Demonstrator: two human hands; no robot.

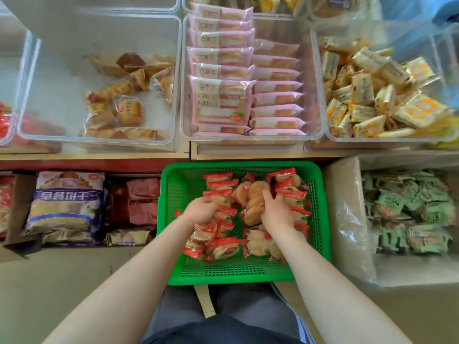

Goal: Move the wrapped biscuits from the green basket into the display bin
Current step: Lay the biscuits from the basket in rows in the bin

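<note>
I take the basket (244, 274) as my landmark: the wrapped biscuits (223, 244) lie in it, and both my hands, the left hand (201, 211) and the right hand (277, 212), are down among them. Behind it on the shelf (99, 156) stand three bins: one bin (250, 139) directly behind, another bin (99, 140) behind-left, a third bin (387, 139) behind-right. Left of the basket lies a large bag (65, 207); right of it, a box of small packets (409, 209).

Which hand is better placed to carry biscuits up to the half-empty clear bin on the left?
Probably the left hand: it already grips wrapped biscuits in the green basket, and the clear bin lies up on its side. The right hand would have to cross over.
</note>
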